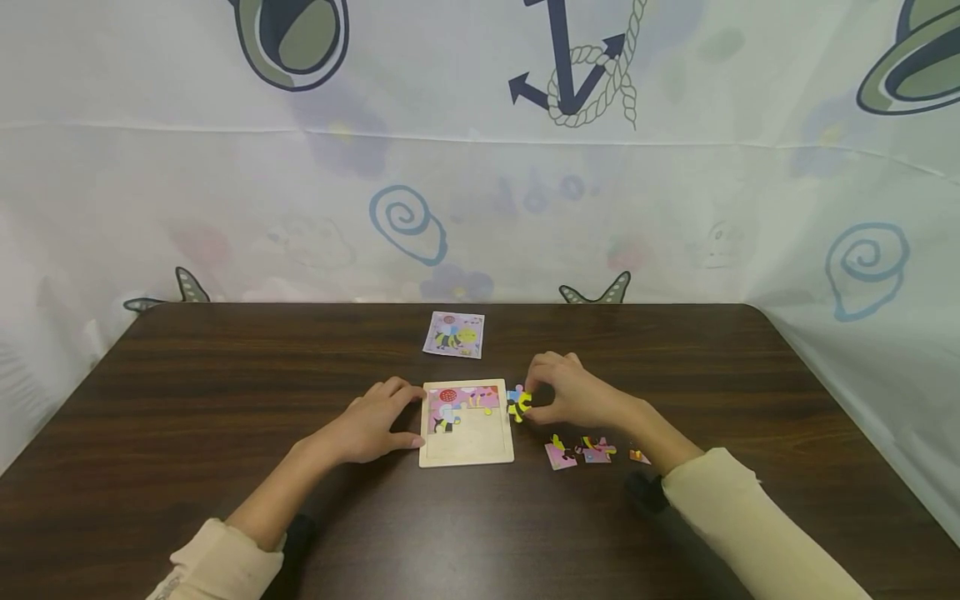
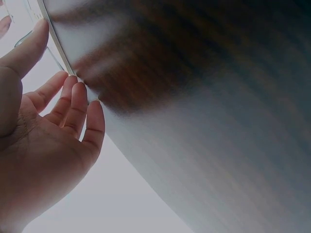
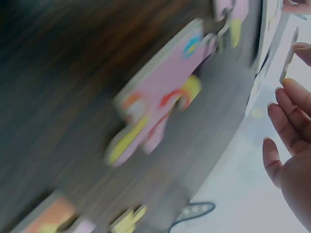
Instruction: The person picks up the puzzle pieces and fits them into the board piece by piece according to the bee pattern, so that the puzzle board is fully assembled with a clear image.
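A pale wooden puzzle tray lies mid-table, with pink, red and striped picture pieces fitted along its top and upper left. My left hand touches the tray's left edge with fingertips and thumb, its fingers fairly straight in the left wrist view. Beside the tray's upper right edge, my right hand pinches a yellow-and-black striped puzzle piece between thumb and fingers. In the right wrist view this piece shows edge-on.
Several loose puzzle pieces lie right of the tray, below the right hand; one is partly hidden by the right forearm. A bee picture card rests behind the tray. A patterned curtain hangs along the table's far edge.
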A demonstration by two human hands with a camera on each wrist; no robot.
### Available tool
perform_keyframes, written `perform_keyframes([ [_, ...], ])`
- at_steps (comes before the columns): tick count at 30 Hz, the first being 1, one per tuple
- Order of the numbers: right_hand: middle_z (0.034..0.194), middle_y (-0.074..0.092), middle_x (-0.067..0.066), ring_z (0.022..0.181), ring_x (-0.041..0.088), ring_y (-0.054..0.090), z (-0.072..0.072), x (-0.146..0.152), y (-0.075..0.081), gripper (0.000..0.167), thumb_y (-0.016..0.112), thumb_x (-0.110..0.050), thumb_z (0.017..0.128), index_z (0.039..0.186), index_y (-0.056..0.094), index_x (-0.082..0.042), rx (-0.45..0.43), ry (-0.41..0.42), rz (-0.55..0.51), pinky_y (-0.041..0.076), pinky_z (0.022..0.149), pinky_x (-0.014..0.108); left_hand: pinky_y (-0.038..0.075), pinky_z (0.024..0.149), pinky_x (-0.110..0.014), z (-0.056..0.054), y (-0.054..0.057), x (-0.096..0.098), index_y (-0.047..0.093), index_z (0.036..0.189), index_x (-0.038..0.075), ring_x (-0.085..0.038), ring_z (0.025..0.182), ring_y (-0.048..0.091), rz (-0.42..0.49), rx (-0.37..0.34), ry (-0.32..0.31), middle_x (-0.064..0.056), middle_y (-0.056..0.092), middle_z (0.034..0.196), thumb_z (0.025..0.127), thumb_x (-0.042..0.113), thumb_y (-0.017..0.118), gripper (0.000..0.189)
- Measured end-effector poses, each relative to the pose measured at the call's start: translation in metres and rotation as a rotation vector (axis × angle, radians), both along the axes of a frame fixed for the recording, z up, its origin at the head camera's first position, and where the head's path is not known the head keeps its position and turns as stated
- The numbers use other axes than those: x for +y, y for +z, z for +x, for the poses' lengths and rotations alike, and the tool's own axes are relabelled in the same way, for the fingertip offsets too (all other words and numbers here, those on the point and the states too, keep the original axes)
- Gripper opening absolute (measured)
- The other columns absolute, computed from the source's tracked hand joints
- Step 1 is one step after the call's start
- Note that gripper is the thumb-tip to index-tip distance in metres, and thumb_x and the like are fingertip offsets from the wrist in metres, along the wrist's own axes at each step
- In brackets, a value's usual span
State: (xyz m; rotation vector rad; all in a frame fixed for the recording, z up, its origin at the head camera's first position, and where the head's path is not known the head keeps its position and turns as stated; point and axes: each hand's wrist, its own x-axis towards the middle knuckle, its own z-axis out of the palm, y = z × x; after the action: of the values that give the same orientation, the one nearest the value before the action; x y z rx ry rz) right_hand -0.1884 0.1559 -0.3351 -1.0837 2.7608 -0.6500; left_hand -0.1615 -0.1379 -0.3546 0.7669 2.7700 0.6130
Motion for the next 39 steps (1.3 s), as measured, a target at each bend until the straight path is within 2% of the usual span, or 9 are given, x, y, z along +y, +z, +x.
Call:
perform_keyframes([
  [12, 0.088, 0.054, -0.001, 0.091, 0.017, 0.047, -0.001, -0.041, -0.002, 0.015, 0.073, -0.019, 0.075, 0.083, 0.065, -0.009, -0.060, 0.028, 0.036, 0.028, 0.076, 0.035, 0.035, 0.086, -0.055, -0.001, -0.001, 0.000, 0.046, 0.129, 0.005, -0.032, 0.111, 0.041, -0.010, -0.005, 0.011, -0.013, 0.046, 0.120, 0.080, 0.030, 0.070, 0.060],
  [18, 0.085, 0.054, -0.001, 0.088, 0.015, 0.047, -0.002, -0.054, -0.004, 0.015, 0.074, -0.018, 0.074, 0.080, 0.064, -0.008, -0.039, 0.069, 0.043, 0.027, 0.075, 0.034, 0.035, 0.086, -0.055, -0.001, -0.001, 0.000, 0.046, 0.129, 0.005, -0.032, 0.110, 0.041, -0.006, -0.010, 0.007, -0.014, 0.046, 0.120, 0.080, 0.031, 0.070, 0.061],
  [39, 0.083, 0.051, -0.003, 0.085, 0.013, 0.043, -0.006, -0.069, -0.013, 0.018, 0.075, -0.023, 0.075, 0.083, 0.066, -0.009, -0.050, 0.043, 0.148, 0.026, 0.075, 0.033, 0.037, 0.086, -0.055, -0.002, -0.001, 0.000, 0.047, 0.128, 0.005, -0.033, 0.110, 0.042, 0.001, -0.015, -0.009, -0.014, 0.047, 0.120, 0.080, 0.032, 0.069, 0.059],
])
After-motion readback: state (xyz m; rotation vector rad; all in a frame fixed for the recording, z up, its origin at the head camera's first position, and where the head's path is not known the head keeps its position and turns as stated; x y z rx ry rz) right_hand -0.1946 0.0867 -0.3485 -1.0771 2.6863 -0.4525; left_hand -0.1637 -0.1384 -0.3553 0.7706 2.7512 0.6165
